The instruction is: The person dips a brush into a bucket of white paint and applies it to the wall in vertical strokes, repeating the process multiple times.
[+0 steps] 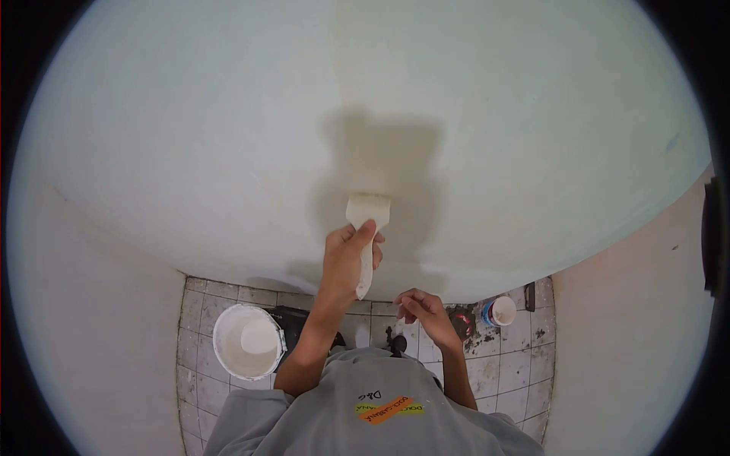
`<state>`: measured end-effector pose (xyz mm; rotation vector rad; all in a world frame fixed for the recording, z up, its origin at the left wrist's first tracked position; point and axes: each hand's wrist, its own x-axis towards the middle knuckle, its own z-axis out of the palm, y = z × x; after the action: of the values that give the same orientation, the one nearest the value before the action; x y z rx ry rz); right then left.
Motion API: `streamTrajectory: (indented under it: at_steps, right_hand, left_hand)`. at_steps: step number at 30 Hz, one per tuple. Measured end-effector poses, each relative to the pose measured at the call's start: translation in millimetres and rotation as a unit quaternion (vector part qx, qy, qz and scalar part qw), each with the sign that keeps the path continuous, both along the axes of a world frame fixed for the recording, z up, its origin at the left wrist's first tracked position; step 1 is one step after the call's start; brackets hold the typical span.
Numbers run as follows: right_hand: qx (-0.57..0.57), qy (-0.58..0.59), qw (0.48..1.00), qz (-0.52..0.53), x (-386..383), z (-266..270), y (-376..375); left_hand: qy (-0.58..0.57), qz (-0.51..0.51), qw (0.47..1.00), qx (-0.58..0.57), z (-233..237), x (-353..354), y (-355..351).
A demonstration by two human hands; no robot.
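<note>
A pale, paint-covered brush [369,210] is gripped by its handle in my left hand [351,254], its wide head up against the light wall [228,137]. The thumb lies over the handle, whose end hangs down below the fist. Lower and to the right, my right hand [424,310] is near the foot of the wall with its fingers curled; I cannot make out anything in it. A dark shadow of the brush and hand falls on the wall around them.
On the tiled floor [517,370], a white bucket [249,342] with pale paint stands at the left. A small can [502,311] stands at the right, close to dark stains. Side walls [631,319] rise at both edges.
</note>
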<state>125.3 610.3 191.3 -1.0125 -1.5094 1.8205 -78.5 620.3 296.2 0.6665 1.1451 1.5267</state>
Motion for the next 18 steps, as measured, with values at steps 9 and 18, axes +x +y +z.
streamTrajectory:
  at_steps: [9,18]
  right_hand:
    - [-0.022,0.025,0.999,0.012,-5,-7,-10]
    - [-0.016,0.018,0.999,0.025,-6,-17,-13]
  left_hand:
    - [0.071,0.01,0.991,0.111,63,5,-16]
    - [-0.019,0.006,0.999,-0.043,-110,9,-11]
